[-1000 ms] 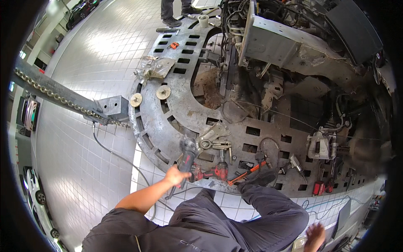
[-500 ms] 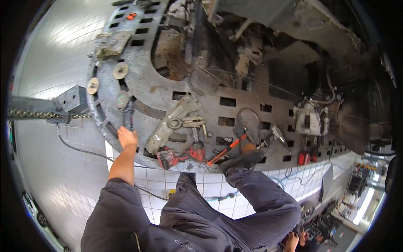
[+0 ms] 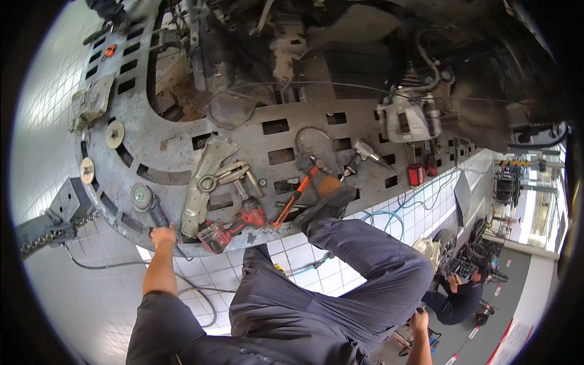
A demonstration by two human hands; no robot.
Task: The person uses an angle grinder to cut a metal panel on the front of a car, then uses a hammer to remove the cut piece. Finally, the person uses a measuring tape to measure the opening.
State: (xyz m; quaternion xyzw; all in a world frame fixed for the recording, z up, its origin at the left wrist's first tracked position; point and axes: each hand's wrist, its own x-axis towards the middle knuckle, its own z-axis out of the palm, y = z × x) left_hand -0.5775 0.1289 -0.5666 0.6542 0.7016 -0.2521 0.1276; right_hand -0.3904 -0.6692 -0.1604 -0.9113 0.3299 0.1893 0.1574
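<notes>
While the left hand (image 3: 162,236) clamps its fingers on an angle grinder (image 3: 158,214), those of the right hand (image 3: 419,320) cannot be judged.

Left arm (image 3: 159,267) extended, left hand (image 3: 162,236) closed, right hand (image 3: 419,321) curled

Grinder (image 3: 159,214) my left hand (image 3: 163,235) grips: black to dark grey
Its disc (image 3: 141,196): greenish grey, darker edge
Power tool (image 3: 249,218): red and black
Long handle (image 3: 295,199): bright orange, black lower end
Slotted platform (image 3: 152,137): dull grey, patterned with dark rectangles
Round plates (image 3: 114,134): tan
My trousers (image 3: 371,255): dark grey
Floor tiles (image 3: 210,271): white, grey grid lines
Far bar (image 3: 517,163): yellow-and-black stripes
</notes>
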